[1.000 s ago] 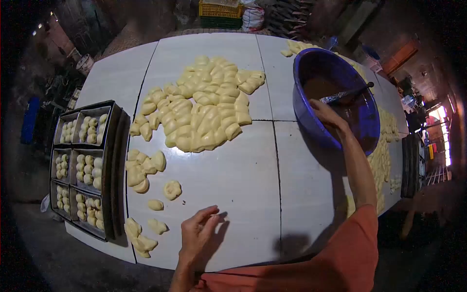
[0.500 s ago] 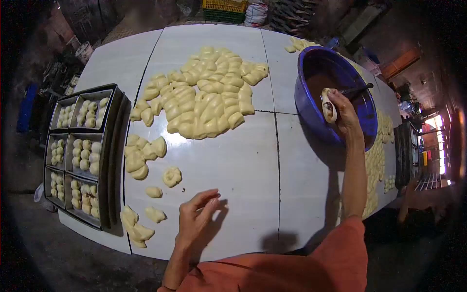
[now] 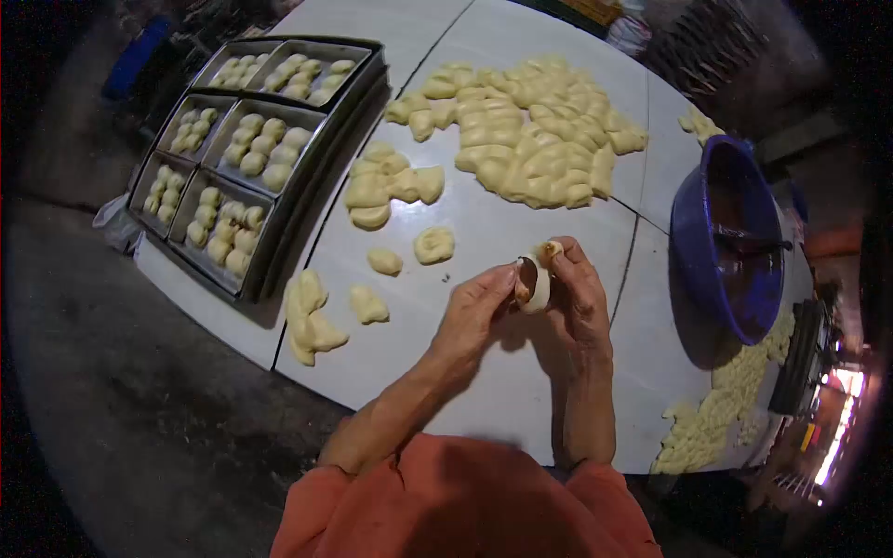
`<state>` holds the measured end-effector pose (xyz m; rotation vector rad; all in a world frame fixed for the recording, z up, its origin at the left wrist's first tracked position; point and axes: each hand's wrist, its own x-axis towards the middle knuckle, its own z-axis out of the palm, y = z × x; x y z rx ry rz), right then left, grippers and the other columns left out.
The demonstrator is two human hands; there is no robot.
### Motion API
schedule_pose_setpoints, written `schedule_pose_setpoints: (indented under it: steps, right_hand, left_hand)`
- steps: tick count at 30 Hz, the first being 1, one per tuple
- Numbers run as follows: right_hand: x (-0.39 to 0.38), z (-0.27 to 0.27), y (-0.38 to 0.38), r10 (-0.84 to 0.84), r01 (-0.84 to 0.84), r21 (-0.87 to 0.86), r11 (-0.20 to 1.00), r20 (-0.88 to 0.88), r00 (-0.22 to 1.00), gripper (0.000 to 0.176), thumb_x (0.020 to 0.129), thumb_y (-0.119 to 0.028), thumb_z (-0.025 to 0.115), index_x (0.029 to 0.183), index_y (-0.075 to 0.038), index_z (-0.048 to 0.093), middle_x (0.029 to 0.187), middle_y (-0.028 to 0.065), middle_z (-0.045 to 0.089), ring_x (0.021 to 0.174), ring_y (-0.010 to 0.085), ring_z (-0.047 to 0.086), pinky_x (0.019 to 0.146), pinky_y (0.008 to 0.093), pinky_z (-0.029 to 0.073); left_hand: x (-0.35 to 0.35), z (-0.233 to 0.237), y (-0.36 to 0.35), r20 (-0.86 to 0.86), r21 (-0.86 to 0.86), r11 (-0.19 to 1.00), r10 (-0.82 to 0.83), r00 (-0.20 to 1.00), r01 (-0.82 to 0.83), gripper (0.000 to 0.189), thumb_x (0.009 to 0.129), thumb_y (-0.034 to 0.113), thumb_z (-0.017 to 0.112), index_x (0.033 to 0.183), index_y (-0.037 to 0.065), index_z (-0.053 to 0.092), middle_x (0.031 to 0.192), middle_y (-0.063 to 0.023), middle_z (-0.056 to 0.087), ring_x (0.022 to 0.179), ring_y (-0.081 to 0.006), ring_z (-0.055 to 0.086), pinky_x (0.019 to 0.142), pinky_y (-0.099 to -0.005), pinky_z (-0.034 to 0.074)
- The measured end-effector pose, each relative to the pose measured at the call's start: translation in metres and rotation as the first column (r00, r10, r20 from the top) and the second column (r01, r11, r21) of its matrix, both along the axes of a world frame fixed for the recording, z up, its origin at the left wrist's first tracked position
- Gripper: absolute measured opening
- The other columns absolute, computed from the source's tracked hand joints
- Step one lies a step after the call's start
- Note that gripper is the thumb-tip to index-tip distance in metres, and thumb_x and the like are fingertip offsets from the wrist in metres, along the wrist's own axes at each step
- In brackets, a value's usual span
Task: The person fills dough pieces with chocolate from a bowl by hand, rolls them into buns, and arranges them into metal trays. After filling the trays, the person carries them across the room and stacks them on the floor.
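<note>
A piece of dough (image 3: pixel 538 296) with dark brown filling showing inside is held between my two hands above the white table. My left hand (image 3: pixel 476 312) pinches its left edge. Thumb and fingers of my right hand (image 3: pixel 582 296) are closed on the other side. Just left of my hands lie a dimpled dough piece (image 3: pixel 433 245), a small oval piece (image 3: pixel 384 261) and another small piece (image 3: pixel 368 304). Farther right stands a blue basin (image 3: pixel 686 232) of brown filling, with a dark-handled utensil (image 3: pixel 749 245) resting in it.
A large mass of dough pieces (image 3: pixel 549 139) covers the table's far middle. A metal tray with compartments (image 3: pixel 312 139) holds rows of dough balls at the left. Clustered dough (image 3: pixel 312 321) lies near the left edge, and more dough (image 3: pixel 721 409) spreads at the right.
My right hand has come from over the basin to the middle, bringing the dough piece. My left hand has risen from the table and taken hold of it. The view has turned left.
</note>
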<state>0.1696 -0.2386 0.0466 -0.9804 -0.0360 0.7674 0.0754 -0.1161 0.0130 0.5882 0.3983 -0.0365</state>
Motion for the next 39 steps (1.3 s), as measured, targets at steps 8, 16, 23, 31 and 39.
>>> schedule_pose_setpoints:
  steps: [8, 16, 23, 31, 39]
  right_hand:
    - [-0.044, -0.025, 0.020, 0.216, 0.144, -0.434, 0.889, 0.677, 0.703, 0.052, 0.082, -0.001, 0.074, 0.131, -0.005, 0.056, 0.142, 0.0168, 0.044, 0.113, 0.0251, 0.061, 0.097, 0.0364, 0.052]
    - [-0.058, -0.048, 0.036, 0.049, 0.371, -0.380, 0.847, 0.752, 0.658, 0.014, 0.092, -0.006, 0.069, 0.104, 0.000, 0.070, 0.098, 0.0081, 0.063, 0.087, 0.0152, 0.060, 0.073, 0.0285, 0.051]
    - [-0.063, -0.035, 0.030, 0.099, 0.055, -0.384, 0.922, 0.371, 0.923, 0.019, 0.091, -0.010, 0.071, 0.107, 0.000, 0.069, 0.102, 0.0071, 0.065, 0.091, 0.0127, 0.059, 0.075, 0.0284, 0.051]
    - [-0.054, -0.051, 0.021, 0.077, 0.247, -0.247, 0.937, 0.835, 0.545, 0.031, 0.091, -0.006, 0.069, 0.120, -0.006, 0.061, 0.113, 0.0121, 0.060, 0.100, 0.0202, 0.059, 0.083, 0.0316, 0.052]
    - [-0.064, -0.069, 0.047, -0.076, 0.484, -0.132, 0.865, 0.919, 0.386, 0.015, 0.093, -0.012, 0.071, 0.102, -0.003, 0.062, 0.089, 0.0074, 0.063, 0.075, 0.0153, 0.060, 0.066, 0.0285, 0.051]
  left_hand:
    - [-0.026, -0.007, 0.029, -0.120, 0.245, 0.942, 0.266, 0.957, -0.231, 0.028, 0.099, 0.018, 0.065, 0.116, -0.004, 0.067, 0.099, -0.0047, 0.071, 0.084, -0.0094, 0.066, 0.078, -0.0213, 0.054]
    - [-0.025, -0.001, 0.022, -0.054, 0.374, 0.900, 0.261, 0.964, -0.223, 0.032, 0.095, 0.014, 0.068, 0.124, -0.002, 0.066, 0.102, -0.0065, 0.071, 0.091, -0.0101, 0.064, 0.082, -0.0226, 0.052]
    - [-0.021, -0.012, 0.052, -0.101, 0.327, 0.944, 0.078, 0.992, -0.041, 0.034, 0.094, 0.022, 0.072, 0.119, 0.000, 0.069, 0.100, -0.0057, 0.072, 0.085, -0.0101, 0.066, 0.071, -0.0246, 0.056]
    - [-0.029, -0.002, 0.050, -0.049, 0.329, 0.944, 0.042, 0.998, -0.024, 0.024, 0.092, 0.006, 0.069, 0.113, -0.005, 0.066, 0.099, -0.0116, 0.071, 0.078, -0.0177, 0.070, 0.064, -0.0283, 0.059]
    - [-0.041, -0.006, 0.046, -0.068, 0.307, 0.951, -0.019, 0.998, 0.039, 0.023, 0.096, 0.006, 0.062, 0.117, -0.003, 0.065, 0.096, -0.0082, 0.069, 0.080, -0.0140, 0.068, 0.065, -0.0268, 0.059]
